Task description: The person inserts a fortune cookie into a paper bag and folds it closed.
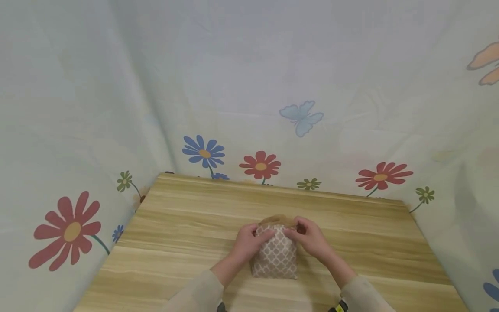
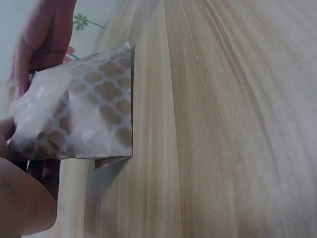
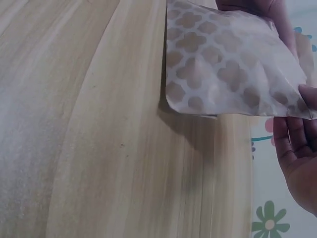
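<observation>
A small paper bag with a white lattice pattern over brown-grey sits near the front middle of the table, its plain brown mouth at the far end. My left hand pinches the bag's left upper corner, thumb on the patterned face and fingers behind. On the opposite corner my right hand does the same, its thumb pressing the front near the rim. In the left wrist view the bag shows creases on its face and a folded base edge. The bag's inside is hidden.
The wood-grain table runs on around the bag to both sides. Behind it and at the sides hangs a pale cloth printed with flowers and butterflies, meeting the table's back edge.
</observation>
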`<state>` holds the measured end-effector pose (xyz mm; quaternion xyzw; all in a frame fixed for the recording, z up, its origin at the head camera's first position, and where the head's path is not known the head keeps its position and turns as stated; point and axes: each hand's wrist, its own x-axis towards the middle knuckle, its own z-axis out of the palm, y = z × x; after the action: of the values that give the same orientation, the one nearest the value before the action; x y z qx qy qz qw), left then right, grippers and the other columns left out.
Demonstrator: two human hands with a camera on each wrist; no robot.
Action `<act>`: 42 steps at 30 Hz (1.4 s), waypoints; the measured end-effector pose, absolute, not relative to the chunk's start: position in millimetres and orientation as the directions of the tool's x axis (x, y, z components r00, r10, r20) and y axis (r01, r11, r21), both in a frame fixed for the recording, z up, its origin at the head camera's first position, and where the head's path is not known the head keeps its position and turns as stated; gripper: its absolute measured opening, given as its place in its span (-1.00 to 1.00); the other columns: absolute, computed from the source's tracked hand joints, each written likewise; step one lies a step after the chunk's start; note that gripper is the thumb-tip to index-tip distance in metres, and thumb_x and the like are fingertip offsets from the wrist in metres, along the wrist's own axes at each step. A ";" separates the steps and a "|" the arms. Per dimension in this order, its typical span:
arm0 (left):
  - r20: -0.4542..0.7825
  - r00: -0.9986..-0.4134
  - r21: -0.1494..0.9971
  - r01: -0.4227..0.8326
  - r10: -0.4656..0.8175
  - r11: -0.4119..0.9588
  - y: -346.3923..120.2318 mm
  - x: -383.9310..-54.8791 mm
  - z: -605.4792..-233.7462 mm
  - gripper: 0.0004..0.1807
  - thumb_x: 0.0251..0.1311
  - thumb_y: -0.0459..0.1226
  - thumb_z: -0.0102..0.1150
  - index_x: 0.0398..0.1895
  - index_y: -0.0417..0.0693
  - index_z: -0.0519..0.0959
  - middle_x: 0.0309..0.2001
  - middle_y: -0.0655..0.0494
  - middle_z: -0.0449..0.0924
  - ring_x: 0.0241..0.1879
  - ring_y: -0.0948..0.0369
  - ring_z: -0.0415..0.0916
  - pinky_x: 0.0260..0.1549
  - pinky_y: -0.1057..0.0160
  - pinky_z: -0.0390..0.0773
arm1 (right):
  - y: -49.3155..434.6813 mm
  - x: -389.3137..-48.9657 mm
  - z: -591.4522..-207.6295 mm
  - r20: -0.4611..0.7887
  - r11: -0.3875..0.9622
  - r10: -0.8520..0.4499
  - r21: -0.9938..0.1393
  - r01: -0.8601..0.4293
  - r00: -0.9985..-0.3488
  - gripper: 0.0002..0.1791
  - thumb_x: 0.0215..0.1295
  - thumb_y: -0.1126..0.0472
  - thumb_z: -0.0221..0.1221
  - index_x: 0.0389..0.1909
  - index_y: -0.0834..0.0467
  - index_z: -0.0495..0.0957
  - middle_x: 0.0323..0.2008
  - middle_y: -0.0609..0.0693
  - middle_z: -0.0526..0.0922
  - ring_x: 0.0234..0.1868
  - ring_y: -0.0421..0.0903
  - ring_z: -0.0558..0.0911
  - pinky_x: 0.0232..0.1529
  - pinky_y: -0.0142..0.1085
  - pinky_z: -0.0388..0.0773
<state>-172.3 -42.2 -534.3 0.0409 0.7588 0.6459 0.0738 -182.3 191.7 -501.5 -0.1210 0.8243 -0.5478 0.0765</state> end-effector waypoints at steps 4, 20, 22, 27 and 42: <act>-0.067 -0.986 0.987 -0.043 0.153 0.156 -41.1 -172.6 -534.9 -0.59 0.35 -0.01 0.45 -0.07 -0.21 0.76 -0.31 0.09 0.77 -0.38 0.24 0.69 -0.34 0.28 0.72 | 191.6 -181.9 -501.6 0.009 0.366 -0.277 -0.923 -0.114 -0.961 -0.70 0.44 0.16 0.38 -0.34 0.21 0.47 -0.34 0.00 0.56 -0.34 -0.14 0.48 -0.33 -0.39 0.45; -0.102 -0.984 0.993 -0.092 0.149 0.075 -39.7 -170.1 -538.7 -0.59 0.36 0.03 0.42 -0.04 -0.12 0.78 -0.35 0.11 0.78 -0.40 0.23 0.71 -0.36 0.28 0.74 | 190.5 -180.8 -508.0 0.007 0.374 -0.310 -0.918 -0.129 -0.951 -0.80 0.49 0.10 0.34 -0.16 0.18 0.70 -0.35 -0.02 0.62 -0.35 -0.18 0.50 -0.33 -0.39 0.48; -0.102 -0.984 0.993 -0.093 0.146 0.067 -40.4 -170.0 -539.1 -0.59 0.36 0.03 0.41 -0.01 -0.12 0.78 -0.34 0.11 0.79 -0.40 0.24 0.71 -0.35 0.29 0.74 | 188.9 -180.4 -508.9 0.021 0.366 -0.296 -0.921 -0.134 -0.955 -0.81 0.47 0.12 0.36 -0.23 0.18 0.68 -0.41 -0.03 0.56 -0.39 -0.19 0.45 -0.37 -0.40 0.43; -0.072 -0.986 0.995 -0.061 0.151 0.077 -46.1 -172.6 -539.9 -0.61 0.38 -0.03 0.42 0.00 -0.17 0.77 -0.26 0.03 0.80 -0.36 0.24 0.70 -0.32 0.29 0.73 | 186.5 -180.1 -511.9 0.051 0.396 -0.269 -0.904 -0.159 -0.962 -0.84 0.44 0.14 0.39 -0.25 0.15 0.68 -0.44 -0.04 0.50 -0.42 -0.19 0.43 -0.40 -0.41 0.39; -0.016 -0.976 0.979 0.029 0.217 0.203 -70.0 -188.2 -539.5 -0.81 0.34 -0.14 0.46 -0.19 -0.08 0.79 -0.27 0.14 0.79 -0.30 0.23 0.69 -0.23 0.15 0.76 | 192.9 -176.6 -512.6 0.024 0.401 -0.241 -0.908 -0.122 -0.970 -0.85 0.45 0.16 0.37 -0.12 0.16 0.72 -0.33 0.00 0.62 -0.32 -0.14 0.53 -0.30 -0.38 0.51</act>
<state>-188.2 -70.0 -539.5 0.0796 0.7718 0.6264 0.0750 -176.6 192.9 -512.6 -0.1086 0.8353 -0.5362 0.0552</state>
